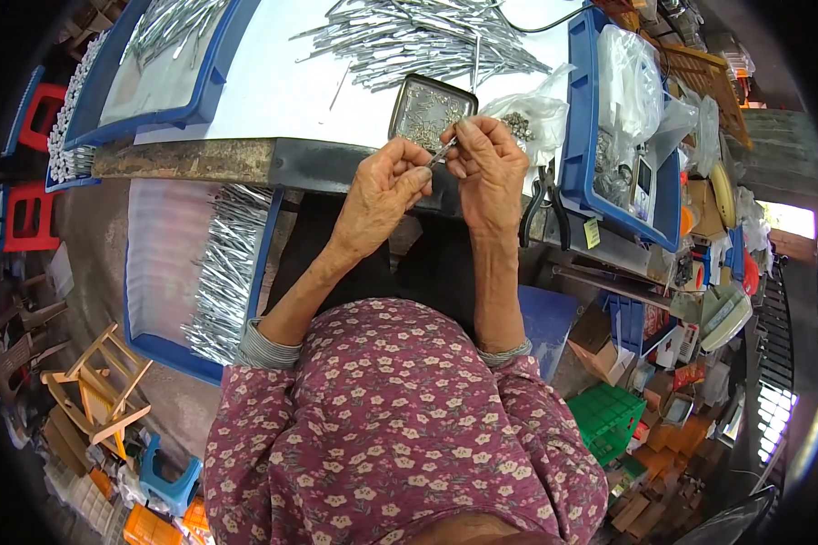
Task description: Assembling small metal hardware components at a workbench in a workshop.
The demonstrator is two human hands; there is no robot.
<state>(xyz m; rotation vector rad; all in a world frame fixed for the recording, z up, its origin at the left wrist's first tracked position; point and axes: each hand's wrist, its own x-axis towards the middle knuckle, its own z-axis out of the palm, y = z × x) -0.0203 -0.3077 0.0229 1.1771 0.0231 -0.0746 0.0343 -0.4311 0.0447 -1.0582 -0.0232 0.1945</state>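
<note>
A thin silvery metal rod (442, 153) spans the gap between my two hands, over the table's near edge. My left hand (377, 195) pinches its lower end between thumb and fingers. The upper end is gripped by my right hand (489, 173), thumb on top. Just beyond my fingers lies a dark-rimmed shallow tray (394, 127) of tiny metal parts (432, 111). Another slim rod (477, 64) points away from me past the tray's right side; its near end is hidden. A large heap of similar silvery rods (418, 41) covers the far tabletop.
Black-handled pliers (545, 207) hang at the table edge, right of my hand. Clear plastic bags (543, 123) and a blue crate (583, 154) stand rightward. Blue trays hold more rods (223, 272) at lower left and upper left. A wooden stool (100, 391) stands on the floor.
</note>
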